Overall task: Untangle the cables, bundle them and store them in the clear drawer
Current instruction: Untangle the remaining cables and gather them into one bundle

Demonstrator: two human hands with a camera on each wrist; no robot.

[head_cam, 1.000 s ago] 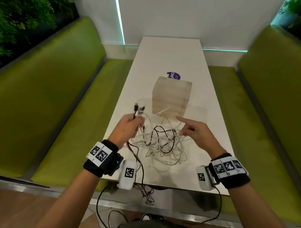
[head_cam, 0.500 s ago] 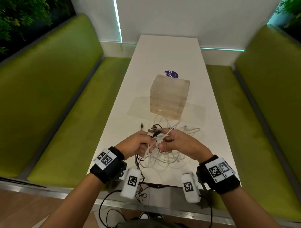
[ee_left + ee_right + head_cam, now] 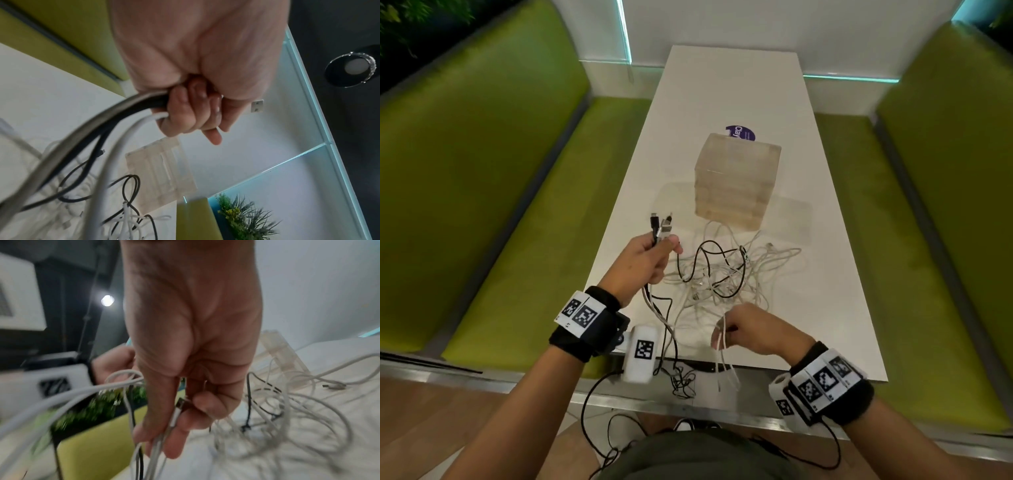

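Observation:
A tangle of white and black cables (image 3: 726, 274) lies on the white table (image 3: 825, 291) in front of the clear drawer unit (image 3: 738, 183). My left hand (image 3: 650, 255) is raised at the tangle's left and grips several cable ends (image 3: 661, 228), black, grey and white, whose plugs stick up above the fist (image 3: 185, 104). My right hand (image 3: 743, 330) is near the table's front edge and pinches a white cable (image 3: 722, 356) by its plug (image 3: 180, 405); the cable hangs down over the edge. The drawer unit (image 3: 160, 172) looks closed.
A round purple sticker (image 3: 739, 132) lies behind the drawer unit. Green padded benches (image 3: 482, 188) run along both sides of the table, the right one (image 3: 945, 205) close by. Thin black leads (image 3: 681, 380) dangle below the front edge.
Half a second ago both hands met over the tangle. Now they are apart: the left has lifted its cable ends up and left, the right has pulled a white cable back toward me.

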